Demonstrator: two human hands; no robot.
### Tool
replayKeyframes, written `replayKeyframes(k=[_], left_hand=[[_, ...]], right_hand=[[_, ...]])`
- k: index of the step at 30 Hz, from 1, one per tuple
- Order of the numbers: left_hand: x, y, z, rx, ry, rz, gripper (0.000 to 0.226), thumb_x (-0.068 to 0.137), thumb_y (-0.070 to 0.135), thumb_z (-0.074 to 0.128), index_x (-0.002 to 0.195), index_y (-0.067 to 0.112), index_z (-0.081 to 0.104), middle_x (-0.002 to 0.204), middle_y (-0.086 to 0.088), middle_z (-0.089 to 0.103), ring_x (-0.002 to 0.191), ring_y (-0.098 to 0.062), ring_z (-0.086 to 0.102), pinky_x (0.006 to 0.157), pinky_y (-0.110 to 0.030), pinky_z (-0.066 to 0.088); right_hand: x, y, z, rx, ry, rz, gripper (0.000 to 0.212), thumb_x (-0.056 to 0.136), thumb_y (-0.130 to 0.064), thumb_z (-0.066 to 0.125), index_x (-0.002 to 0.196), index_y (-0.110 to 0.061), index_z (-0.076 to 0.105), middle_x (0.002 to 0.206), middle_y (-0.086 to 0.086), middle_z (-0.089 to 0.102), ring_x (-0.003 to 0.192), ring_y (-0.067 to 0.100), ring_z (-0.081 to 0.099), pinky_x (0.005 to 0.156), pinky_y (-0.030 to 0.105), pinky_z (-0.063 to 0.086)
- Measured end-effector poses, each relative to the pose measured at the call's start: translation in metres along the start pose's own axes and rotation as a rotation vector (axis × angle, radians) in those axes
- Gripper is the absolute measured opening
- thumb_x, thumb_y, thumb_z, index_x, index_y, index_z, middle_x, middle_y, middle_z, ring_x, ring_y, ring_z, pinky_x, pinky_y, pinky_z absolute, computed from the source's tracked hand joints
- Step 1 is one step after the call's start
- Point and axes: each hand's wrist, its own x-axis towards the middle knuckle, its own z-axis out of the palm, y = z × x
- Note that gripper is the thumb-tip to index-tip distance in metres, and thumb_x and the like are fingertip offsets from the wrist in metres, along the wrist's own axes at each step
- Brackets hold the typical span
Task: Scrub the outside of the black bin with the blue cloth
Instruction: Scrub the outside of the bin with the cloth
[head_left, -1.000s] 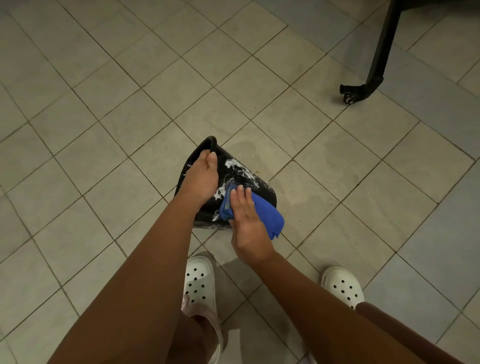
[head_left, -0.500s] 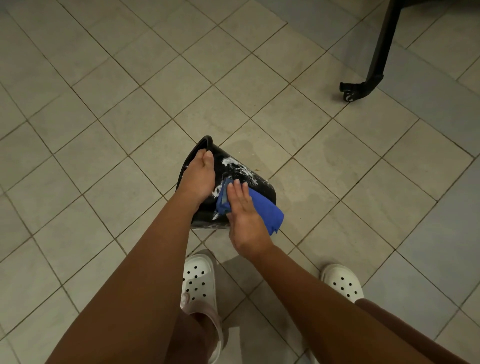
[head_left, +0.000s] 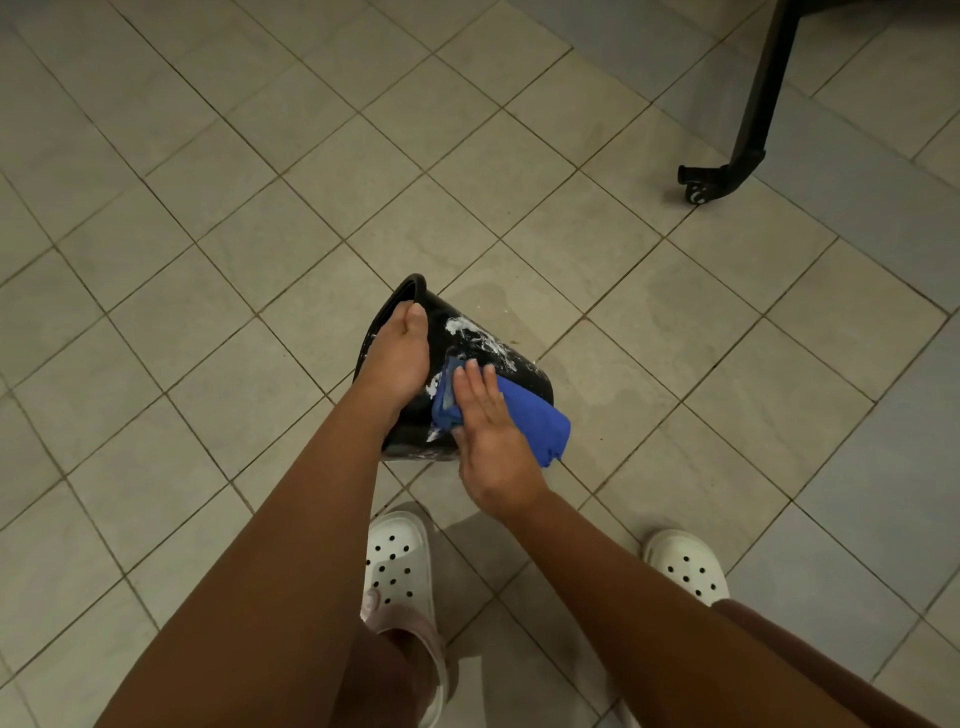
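The black bin (head_left: 491, 353) lies tilted on the tiled floor, its open rim toward the upper left and white soap foam smeared over its side. My left hand (head_left: 400, 358) grips it at the rim end, fingers over the edge. My right hand (head_left: 488, 431) presses the folded blue cloth (head_left: 535, 421) flat against the bin's near side, fingers stretched out on top of it. Part of the cloth hangs past the bin's base to the right.
A black furniture leg with a caster (head_left: 727, 171) stands at the upper right. My two white perforated clogs (head_left: 400, 566) (head_left: 685, 566) are planted just below the bin. A damp patch shows on the tile (head_left: 597, 364) right of the bin.
My right hand and the cloth have shifted slightly up and left along the bin's side. The left hand keeps its hold at the rim.
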Motion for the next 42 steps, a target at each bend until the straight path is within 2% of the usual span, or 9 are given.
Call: replayKeyframes(k=[4, 7, 12, 18, 21, 25, 30, 36, 42], left_hand=[[-0.001, 0.0, 0.002, -0.055, -0.024, -0.047, 0.049, 0.104, 0.046, 0.025, 0.145, 0.027, 0.044, 0.142, -0.006, 0.052, 0.129, -0.025, 0.049, 0.111, -0.049, 0.037], [-0.002, 0.001, 0.004, -0.073, -0.039, -0.053, 0.056, 0.099, 0.053, 0.025, 0.146, 0.03, 0.042, 0.144, -0.007, 0.052, 0.131, -0.027, 0.049, 0.111, -0.051, 0.037], [-0.002, 0.003, 0.004, -0.052, -0.035, -0.043, 0.045, 0.105, 0.042, 0.023, 0.142, 0.027, 0.046, 0.136, -0.007, 0.056, 0.126, -0.024, 0.052, 0.111, -0.049, 0.038], [-0.002, 0.004, 0.002, 0.056, 0.023, 0.012, 0.04, 0.106, 0.039, 0.026, 0.131, 0.02, 0.051, 0.11, -0.004, 0.059, 0.109, -0.026, 0.057, 0.102, -0.046, 0.044], [-0.003, 0.003, 0.003, 0.091, 0.028, 0.026, 0.032, 0.106, 0.038, 0.029, 0.116, 0.017, 0.052, 0.099, -0.005, 0.06, 0.099, -0.026, 0.06, 0.093, -0.044, 0.048], [-0.002, -0.003, 0.002, 0.043, 0.077, -0.001, 0.035, 0.106, 0.033, 0.029, 0.118, 0.012, 0.055, 0.109, -0.012, 0.062, 0.101, -0.027, 0.06, 0.093, -0.042, 0.048], [0.0, -0.004, 0.002, -0.031, 0.07, -0.022, 0.035, 0.106, 0.033, 0.029, 0.119, 0.013, 0.055, 0.109, -0.014, 0.063, 0.099, -0.027, 0.061, 0.089, -0.041, 0.05], [-0.002, -0.002, 0.003, -0.076, 0.041, -0.026, 0.032, 0.106, 0.028, 0.029, 0.114, 0.013, 0.056, 0.106, -0.011, 0.063, 0.103, -0.026, 0.06, 0.091, -0.04, 0.048], [-0.005, 0.001, 0.008, -0.082, 0.022, -0.014, 0.032, 0.105, 0.03, 0.03, 0.111, 0.012, 0.056, 0.102, -0.012, 0.063, 0.098, -0.029, 0.06, 0.092, -0.044, 0.048]], right_hand=[[0.0, 0.01, -0.008, 0.024, 0.028, 0.122, 0.058, 0.098, -0.009, 0.039, 0.146, -0.008, 0.006, 0.155, 0.004, 0.003, 0.142, 0.016, -0.007, 0.117, 0.041, 0.015], [-0.018, 0.007, 0.001, 0.003, 0.043, 0.038, 0.058, 0.096, -0.013, 0.035, 0.145, -0.01, 0.004, 0.154, 0.002, 0.001, 0.144, 0.02, -0.007, 0.117, 0.043, 0.012], [-0.009, -0.001, 0.003, -0.06, 0.025, -0.091, 0.058, 0.094, -0.016, 0.034, 0.144, -0.01, 0.004, 0.154, 0.001, 0.002, 0.143, 0.019, -0.009, 0.117, 0.04, 0.007], [-0.002, -0.012, 0.0, 0.063, 0.039, 0.125, 0.059, 0.098, -0.01, 0.038, 0.146, -0.012, 0.002, 0.154, -0.002, -0.004, 0.141, 0.014, -0.014, 0.118, 0.037, 0.002], [-0.014, -0.011, 0.005, 0.017, 0.043, 0.07, 0.059, 0.097, -0.016, 0.035, 0.144, -0.013, 0.001, 0.154, 0.0, -0.003, 0.143, 0.019, -0.013, 0.117, 0.039, 0.0], [-0.006, -0.004, 0.0, -0.082, -0.003, -0.04, 0.056, 0.095, -0.022, 0.03, 0.147, -0.014, 0.008, 0.153, -0.002, 0.0, 0.142, 0.018, -0.011, 0.116, 0.04, 0.001], [-0.001, 0.004, -0.009, -0.036, 0.019, 0.133, 0.058, 0.098, -0.013, 0.038, 0.148, -0.013, 0.01, 0.156, 0.0, 0.001, 0.139, 0.011, -0.015, 0.118, 0.036, 0.0], [-0.012, -0.008, 0.001, -0.066, 0.0, -0.088, 0.058, 0.094, -0.012, 0.038, 0.146, -0.013, 0.013, 0.153, -0.002, 0.003, 0.143, 0.019, -0.01, 0.115, 0.041, 0.0], [0.015, -0.006, -0.016, 0.02, 0.038, 0.115, 0.056, 0.097, -0.01, 0.04, 0.147, -0.014, 0.016, 0.156, 0.002, 0.01, 0.143, 0.017, -0.005, 0.118, 0.039, 0.006]])
